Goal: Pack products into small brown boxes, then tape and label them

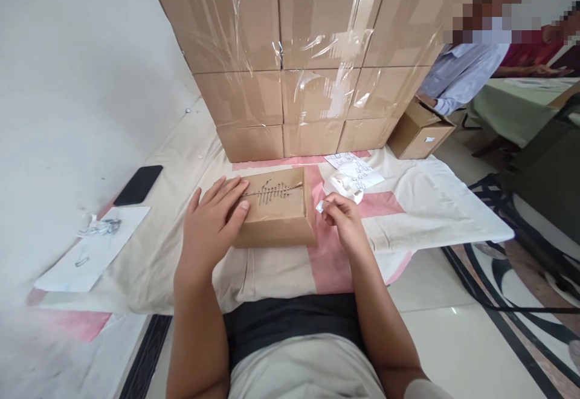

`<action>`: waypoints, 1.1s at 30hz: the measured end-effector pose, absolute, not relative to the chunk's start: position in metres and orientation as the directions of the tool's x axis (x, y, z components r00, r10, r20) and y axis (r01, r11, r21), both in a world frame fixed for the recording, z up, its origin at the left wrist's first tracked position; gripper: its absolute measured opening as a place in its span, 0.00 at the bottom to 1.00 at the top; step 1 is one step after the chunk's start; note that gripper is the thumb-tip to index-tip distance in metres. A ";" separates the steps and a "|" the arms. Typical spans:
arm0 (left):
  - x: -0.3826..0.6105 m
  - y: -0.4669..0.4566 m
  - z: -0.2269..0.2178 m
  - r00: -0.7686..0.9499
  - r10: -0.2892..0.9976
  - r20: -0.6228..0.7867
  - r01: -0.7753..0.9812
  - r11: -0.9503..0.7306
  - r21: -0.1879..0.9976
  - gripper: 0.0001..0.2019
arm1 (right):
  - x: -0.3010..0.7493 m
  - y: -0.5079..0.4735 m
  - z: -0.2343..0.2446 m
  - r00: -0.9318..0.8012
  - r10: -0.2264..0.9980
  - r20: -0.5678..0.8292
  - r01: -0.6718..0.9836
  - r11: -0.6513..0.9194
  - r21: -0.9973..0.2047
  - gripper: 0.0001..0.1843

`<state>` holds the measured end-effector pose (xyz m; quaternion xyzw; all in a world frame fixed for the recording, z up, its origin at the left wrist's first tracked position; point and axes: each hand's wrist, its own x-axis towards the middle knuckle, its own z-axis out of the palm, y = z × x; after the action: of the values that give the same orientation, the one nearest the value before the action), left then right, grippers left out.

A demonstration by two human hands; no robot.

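Observation:
A closed cardboard box (276, 230) lies on the cloth-covered table in front of me, with dark printed marks and a seam across its top. My left hand (217, 214) rests on the left part of that box, fingers spread. To the right of the box, my right hand (341, 214) pinches a small whitish sticker (320, 207) between thumb and fingers, apart from the box. Just beyond the right hand sits a roll of white label tape (347, 188), partly hidden by it. A sheet with small labels or drawings (362, 171) lies behind the roll.
Taped cardboard boxes (312, 54) form a stacked wall at the table's back. Another person's sleeve (471, 72) reaches to a smaller box (423, 130) at the right. A black phone (138, 185) and a white paper (97, 254) lie at left on the cloth (272, 278).

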<state>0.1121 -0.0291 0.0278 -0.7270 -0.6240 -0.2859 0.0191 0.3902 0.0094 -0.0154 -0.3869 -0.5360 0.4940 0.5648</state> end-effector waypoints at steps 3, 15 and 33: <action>0.101 -0.029 0.026 0.060 0.898 0.436 0.897 -0.240 0.372 0.24 | 0.384 0.012 -0.020 -0.140 0.970 0.197 -0.188 0.169 -0.967 0.12; 0.093 -0.025 0.027 0.082 0.882 0.463 0.843 -0.310 0.441 0.23 | 0.368 0.007 -0.005 -0.146 0.894 0.424 -0.067 0.419 -0.906 0.15; 0.098 -0.024 0.028 0.094 0.892 0.443 0.883 -0.280 0.376 0.24 | 0.366 0.018 -0.020 -0.192 0.979 0.069 -0.150 0.040 -0.988 0.24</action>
<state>0.0975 -0.0242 0.0279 -0.7395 -0.6000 -0.3051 -0.0067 0.3664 0.0175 -0.0205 -0.3966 -0.5224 0.5682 0.4969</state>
